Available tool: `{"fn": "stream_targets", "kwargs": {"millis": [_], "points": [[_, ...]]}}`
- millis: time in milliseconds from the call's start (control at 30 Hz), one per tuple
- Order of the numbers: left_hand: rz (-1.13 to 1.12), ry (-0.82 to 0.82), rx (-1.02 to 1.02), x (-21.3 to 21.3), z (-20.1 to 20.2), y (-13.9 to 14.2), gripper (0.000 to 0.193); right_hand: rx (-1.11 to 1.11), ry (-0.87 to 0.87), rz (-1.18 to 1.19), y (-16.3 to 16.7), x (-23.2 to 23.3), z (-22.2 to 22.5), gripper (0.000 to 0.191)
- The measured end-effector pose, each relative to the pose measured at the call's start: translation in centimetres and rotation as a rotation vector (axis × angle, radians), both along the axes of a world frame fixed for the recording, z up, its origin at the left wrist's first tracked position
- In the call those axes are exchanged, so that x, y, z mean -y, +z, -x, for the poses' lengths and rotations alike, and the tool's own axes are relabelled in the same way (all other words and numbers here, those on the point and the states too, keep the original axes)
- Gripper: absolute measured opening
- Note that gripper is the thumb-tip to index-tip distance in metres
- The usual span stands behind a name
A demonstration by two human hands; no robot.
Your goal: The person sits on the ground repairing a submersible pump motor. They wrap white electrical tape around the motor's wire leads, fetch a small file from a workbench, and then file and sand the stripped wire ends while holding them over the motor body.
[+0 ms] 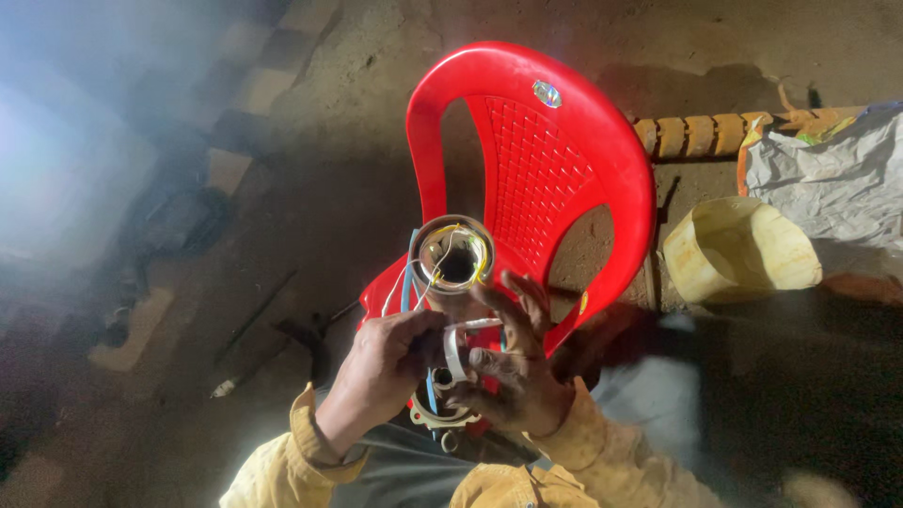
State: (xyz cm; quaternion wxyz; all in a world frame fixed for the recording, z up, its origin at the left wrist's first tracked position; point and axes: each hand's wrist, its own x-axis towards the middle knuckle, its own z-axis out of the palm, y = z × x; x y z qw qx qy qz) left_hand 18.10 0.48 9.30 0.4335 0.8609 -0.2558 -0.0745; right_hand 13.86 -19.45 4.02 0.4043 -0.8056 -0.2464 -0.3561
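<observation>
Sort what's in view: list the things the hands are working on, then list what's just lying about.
In hand:
- left hand and right hand, both on a white strip
- round metal housing with coloured wires
- red plastic chair under the housing

Lying about:
- yellow tub on its side
- grey sack
- dark tools on the dirt floor

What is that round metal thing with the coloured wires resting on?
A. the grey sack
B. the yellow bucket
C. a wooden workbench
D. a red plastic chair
D: the round metal part, with yellow, white and blue wires in its open end, stands on the seat of the red plastic chair, just above the left hand and right hand; the yellow bucket sits apart on the ground.
</observation>
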Motion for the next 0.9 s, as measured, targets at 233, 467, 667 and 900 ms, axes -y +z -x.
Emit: {"fn": "stream_targets", "kwargs": {"millis": [233, 467, 667, 900], "points": [[-0.247, -0.116, 0.676, 0.2, 0.5, -1.4, 0.038, -0.379, -0.134, -0.02, 0.0, -0.5, -2.9, 0.017], [-0.247, -0.048, 0.369, -0.2, 0.2, -0.8, 0.039, -0.338, -0.076, -0.144, -2.5, 0.7, -2.0, 0.015], [-0.066, -0.034, -0.22, -0.3, -0.8, 0.4, 0.021, -0.121, 0.15, -0.039, -0.7, 0.7, -0.6, 0.034], [-0.267, -0.193, 0.579, 0.0, 0.6, -0.8, 0.044, -0.538, 0.069, -0.108, 0.4, 0.0, -3.8, 0.023]]}}
